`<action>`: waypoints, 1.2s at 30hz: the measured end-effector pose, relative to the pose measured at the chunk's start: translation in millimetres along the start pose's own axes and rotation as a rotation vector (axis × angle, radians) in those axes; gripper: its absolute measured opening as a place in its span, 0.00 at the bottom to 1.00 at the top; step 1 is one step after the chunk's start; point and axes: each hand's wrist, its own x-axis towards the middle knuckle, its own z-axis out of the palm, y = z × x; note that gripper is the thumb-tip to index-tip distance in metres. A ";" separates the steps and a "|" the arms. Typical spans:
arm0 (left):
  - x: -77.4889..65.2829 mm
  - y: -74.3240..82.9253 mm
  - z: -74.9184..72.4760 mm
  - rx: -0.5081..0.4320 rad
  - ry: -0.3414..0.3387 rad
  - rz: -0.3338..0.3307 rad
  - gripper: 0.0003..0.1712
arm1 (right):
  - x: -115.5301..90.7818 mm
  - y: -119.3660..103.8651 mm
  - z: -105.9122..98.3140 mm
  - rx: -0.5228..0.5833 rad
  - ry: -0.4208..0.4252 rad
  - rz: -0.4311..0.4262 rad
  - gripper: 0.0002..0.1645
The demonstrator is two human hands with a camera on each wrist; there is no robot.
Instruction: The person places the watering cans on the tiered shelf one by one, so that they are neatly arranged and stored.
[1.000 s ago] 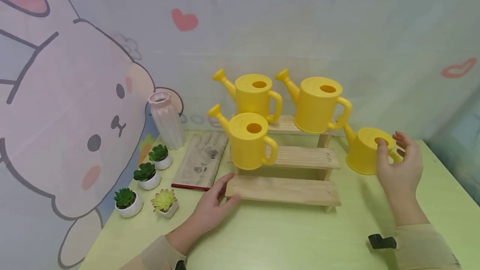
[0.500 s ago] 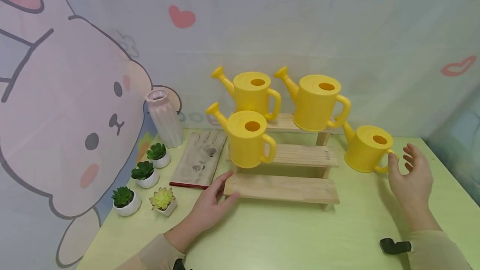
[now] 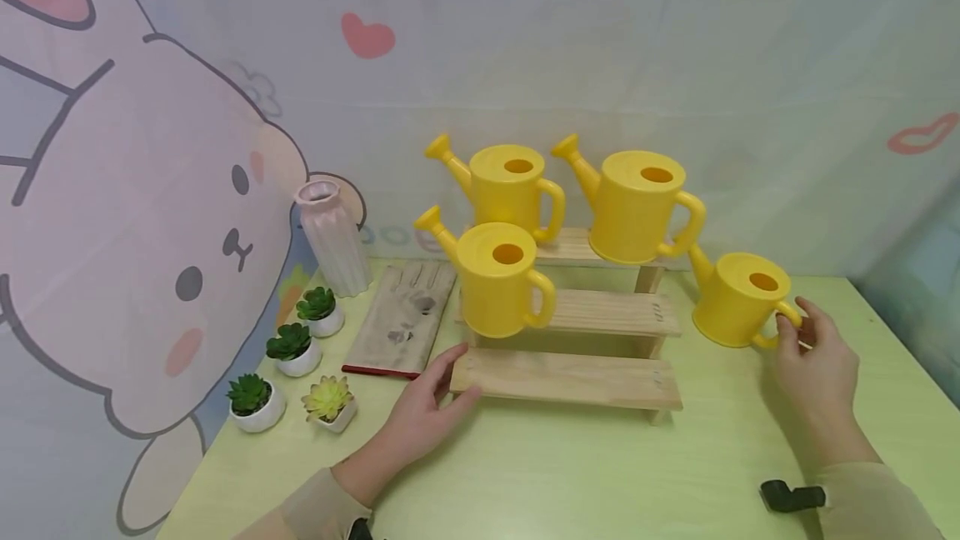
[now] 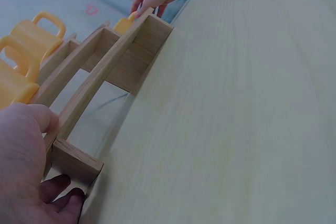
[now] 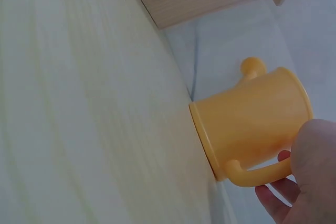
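Note:
To the right of the stepped wooden shelf (image 3: 566, 377), a yellow watering can (image 3: 731, 307) stands upright on the table. My right hand (image 3: 819, 369) holds its handle, the thumb on the near side and fingers curled behind it in the right wrist view. At the shelf's left end, my left hand (image 3: 420, 415) grips the lowest step, thumb on top and fingertips curled below the board in the left wrist view. Two more yellow cans, a left one (image 3: 506, 186) and a right one (image 3: 633, 211), stand on the top step. Another watering can (image 3: 495, 282) sits on the middle step's left part.
Left of the shelf lies a pair of work gloves (image 3: 401, 319). Behind it stands a pale pink vase (image 3: 333, 240). Several small potted succulents (image 3: 292, 348) line the table's left side. A printed cloth backdrop (image 3: 750, 65) hangs behind the table (image 3: 570, 473).
My right hand first drew right, away from the can's top opening, then came back and took hold of its handle. The left hand keeps its place on the shelf.

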 end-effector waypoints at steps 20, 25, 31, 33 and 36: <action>-0.7 -1.2 0.5 -0.008 0.005 -0.008 0.40 | 1.3 -10.4 -4.8 -0.090 0.009 0.071 0.24; -0.5 -2.6 1.1 -0.013 0.003 -0.007 0.40 | 2.9 -22.9 -17.4 -0.008 0.121 0.103 0.22; 0.9 -2.5 1.7 -0.009 0.006 0.001 0.40 | -0.4 -49.8 -41.0 0.226 0.307 0.073 0.20; 1.1 -2.8 1.8 -0.008 0.009 0.001 0.40 | -2.9 -62.2 -48.5 0.312 0.344 0.060 0.19; 1.2 -3.2 1.7 -0.006 0.010 0.000 0.40 | -8.5 -82.8 -59.2 0.419 0.395 0.012 0.17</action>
